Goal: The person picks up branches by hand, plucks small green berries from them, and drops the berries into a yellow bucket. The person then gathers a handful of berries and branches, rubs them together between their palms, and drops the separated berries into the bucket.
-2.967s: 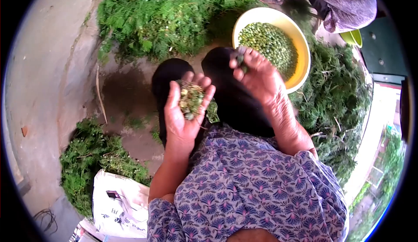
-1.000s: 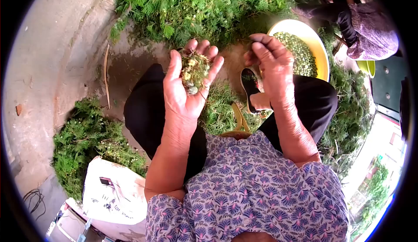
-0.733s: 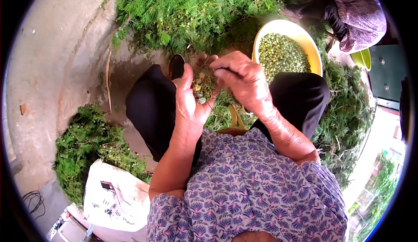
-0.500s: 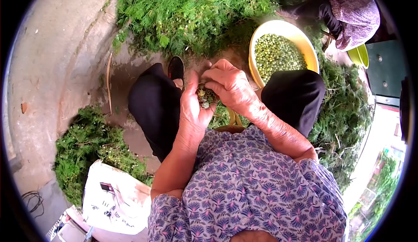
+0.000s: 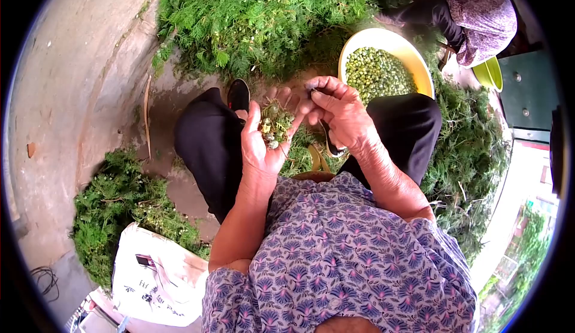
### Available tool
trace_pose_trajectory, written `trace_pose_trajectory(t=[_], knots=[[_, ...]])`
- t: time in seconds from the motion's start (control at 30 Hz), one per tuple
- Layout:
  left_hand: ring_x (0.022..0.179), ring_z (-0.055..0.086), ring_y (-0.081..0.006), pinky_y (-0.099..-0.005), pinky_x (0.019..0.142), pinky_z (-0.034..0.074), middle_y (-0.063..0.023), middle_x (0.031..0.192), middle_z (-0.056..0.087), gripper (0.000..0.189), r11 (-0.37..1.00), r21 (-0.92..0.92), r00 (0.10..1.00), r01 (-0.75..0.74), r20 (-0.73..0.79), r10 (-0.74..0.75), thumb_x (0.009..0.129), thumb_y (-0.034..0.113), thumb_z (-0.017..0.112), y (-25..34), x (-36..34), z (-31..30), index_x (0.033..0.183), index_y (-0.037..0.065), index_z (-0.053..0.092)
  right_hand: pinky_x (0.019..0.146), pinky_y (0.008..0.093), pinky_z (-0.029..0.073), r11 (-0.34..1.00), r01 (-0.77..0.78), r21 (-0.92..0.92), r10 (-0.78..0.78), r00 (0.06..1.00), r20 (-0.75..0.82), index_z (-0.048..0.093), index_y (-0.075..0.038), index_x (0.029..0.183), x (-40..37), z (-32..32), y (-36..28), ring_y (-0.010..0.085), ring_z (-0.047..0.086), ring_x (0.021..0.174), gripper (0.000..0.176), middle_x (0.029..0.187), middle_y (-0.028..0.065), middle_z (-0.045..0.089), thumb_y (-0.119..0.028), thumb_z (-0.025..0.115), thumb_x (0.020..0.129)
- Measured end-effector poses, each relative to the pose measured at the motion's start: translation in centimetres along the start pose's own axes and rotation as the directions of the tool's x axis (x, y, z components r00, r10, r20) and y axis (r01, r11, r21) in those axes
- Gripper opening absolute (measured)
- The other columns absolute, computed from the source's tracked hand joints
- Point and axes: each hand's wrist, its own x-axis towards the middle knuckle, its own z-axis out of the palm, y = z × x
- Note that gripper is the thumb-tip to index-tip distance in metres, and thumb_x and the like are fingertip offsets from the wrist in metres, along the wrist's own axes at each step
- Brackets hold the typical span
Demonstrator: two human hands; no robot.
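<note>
My left hand is palm up with its fingers spread, bearing a loose clump of small green cones and leafy bits. Just right of it, my right hand is raised with thumb and forefinger pinched together. A small dark bit shows at those fingertips, too small to name. Behind my right hand stands a yellow tub holding many small round green cones.
Leafy evergreen branches are heaped ahead, with more piles at lower left and right. A white sack lies at lower left. Another person sits at upper right beside a lime-green basin.
My right hand has drawn away to the right from my left palm, its fingertips still pinched. My left fingers have spread out, uncovering the clump.
</note>
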Motion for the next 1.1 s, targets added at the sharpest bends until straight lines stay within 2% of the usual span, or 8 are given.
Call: trace_pose_trajectory(t=[0.23,0.3,0.57,0.7,0.77,0.97,1.03,1.1], knots=[[0.121,0.039,-0.0327,-0.0507,0.101,0.034,-0.0188,0.125,0.045,0.042,0.999,-0.011,0.999,-0.031,-0.025,0.030,0.095,0.035,0.032,0.1,0.1,0.4,0.119,0.001,0.044,0.055,0.0218,0.046,0.778,0.097,-0.621,-0.208,0.972,-0.109,0.061,-0.005,0.094,-0.9,-0.1,-0.7,0.0115,0.055,0.060,0.013,0.075,0.0022,0.061,-0.003,0.059,0.082],[0.122,0.038,-0.0319,-0.0502,0.102,0.033,-0.0183,0.127,0.043,0.045,0.998,-0.051,0.999,-0.023,0.031,0.025,0.095,0.035,0.035,0.3,0.1,0.1,0.124,0.002,0.039,0.065,0.0274,0.046,0.363,0.431,-0.826,-0.455,0.856,0.246,0.061,-0.005,0.092,-0.6,-0.1,0.1,0.0176,0.057,0.071,0.016,0.077,0.0054,0.060,-0.001,0.063,0.076],[0.122,0.040,-0.0281,-0.0399,0.096,0.039,-0.0146,0.127,0.046,0.044,0.999,0.036,0.999,-0.033,-0.013,0.033,0.095,0.037,0.034,-0.2,0.1,0.2,0.122,0.004,0.042,0.069,0.0340,0.047,0.334,0.330,-0.883,-0.371,0.907,0.199,0.060,-0.003,0.091,-1.0,1.4,2.7,0.0280,0.057,0.080,0.021,0.082,0.0116,0.056,-0.003,0.066,0.070],[0.121,0.041,-0.0282,-0.0412,0.098,0.037,-0.0150,0.126,0.047,0.043,0.999,0.023,1.000,-0.024,-0.005,0.024,0.095,0.036,0.034,-0.2,0.1,0.2,0.122,0.004,0.042,0.065,0.0312,0.047,0.519,0.254,-0.816,-0.313,0.945,0.094,0.058,-0.003,0.093,-1.3,1.0,2.0,0.0186,0.059,0.076,0.016,0.083,0.0089,0.059,-0.001,0.059,0.077],[0.120,0.041,-0.0284,-0.0415,0.098,0.036,-0.0151,0.126,0.047,0.043,1.000,0.008,1.000,-0.022,-0.008,0.022,0.095,0.036,0.034,-0.1,0.0,0.2,0.123,0.004,0.042,0.061,0.0266,0.048,0.973,-0.024,-0.230,0.016,0.999,-0.035,0.055,-0.002,0.095,-1.2,0.3,1.3,0.0140,0.059,0.072,0.014,0.081,0.0066,0.060,-0.002,0.056,0.081],[0.114,0.047,-0.0274,-0.0429,0.096,0.039,-0.0130,0.121,0.051,0.040,0.999,0.051,1.000,-0.002,-0.031,0.004,0.095,0.033,0.034,-0.5,-0.2,0.2,0.121,0.005,0.044,0.060,0.0224,0.048,0.997,-0.015,-0.081,0.014,1.000,-0.004,0.057,-0.002,0.096,-0.5,0.0,1.2,0.0100,0.057,0.073,0.014,0.079,0.0035,0.060,-0.002,0.058,0.083],[0.109,0.051,-0.0232,-0.0416,0.092,0.042,-0.0092,0.115,0.054,0.039,0.990,0.138,0.998,-0.001,-0.055,0.009,0.094,0.034,0.038,-0.4,-0.4,0.0,0.118,0.006,0.048,0.063,0.0251,0.048,0.751,0.244,-0.614,-0.261,0.963,0.065,0.062,-0.004,0.091,-0.4,1.5,1.3,0.0129,0.057,0.075,0.013,0.077,0.0031,0.060,-0.001,0.060,0.079],[0.106,0.052,-0.0215,-0.0375,0.090,0.042,-0.0084,0.116,0.054,0.041,0.980,0.197,0.994,-0.004,-0.102,0.025,0.094,0.034,0.039,-0.7,-0.7,0.1,0.122,0.005,0.046,0.069,0.0329,0.048,0.388,0.463,-0.797,-0.422,0.858,0.293,0.064,-0.004,0.090,0.1,1.8,1.7,0.0257,0.058,0.079,0.020,0.080,0.0102,0.058,-0.001,0.064,0.071]])
